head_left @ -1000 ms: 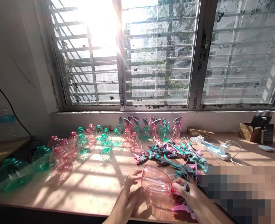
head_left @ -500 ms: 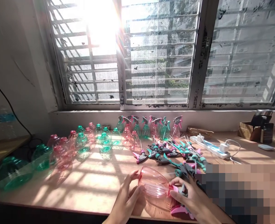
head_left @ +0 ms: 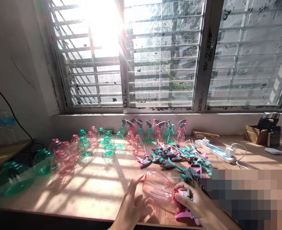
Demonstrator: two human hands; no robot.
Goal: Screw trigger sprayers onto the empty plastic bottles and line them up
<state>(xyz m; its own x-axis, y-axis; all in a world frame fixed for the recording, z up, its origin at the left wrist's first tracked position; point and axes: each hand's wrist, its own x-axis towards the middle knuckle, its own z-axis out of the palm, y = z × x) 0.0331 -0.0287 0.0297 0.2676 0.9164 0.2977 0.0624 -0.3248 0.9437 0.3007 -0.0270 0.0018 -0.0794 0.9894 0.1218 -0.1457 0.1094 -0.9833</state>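
Observation:
A clear pink bottle [head_left: 158,186] lies on its side above the near table edge, its base to the left and its neck to the right. At the neck, my right hand [head_left: 191,201] is closed around a pink and grey trigger spray head [head_left: 179,195], which sits on the bottle's mouth. My left hand [head_left: 133,203] is beside the base with its fingers apart; the index fingertip is at the base's upper edge, and whether it touches I cannot tell. Under my right hand, pink trigger parts [head_left: 185,214] show near the table edge.
Loose pink and green spray heads [head_left: 176,155] lie heaped beyond my hands. Green and pink open bottles [head_left: 108,147] stand at the left, and bottles with spray heads [head_left: 158,132] line the back. A white power strip [head_left: 215,151] lies at the right.
My left hand has loosened from the bottle's base, its thumb and lower fingers coming down and away. The bottle has rolled slightly about its length, while my right hand stays at the neck.

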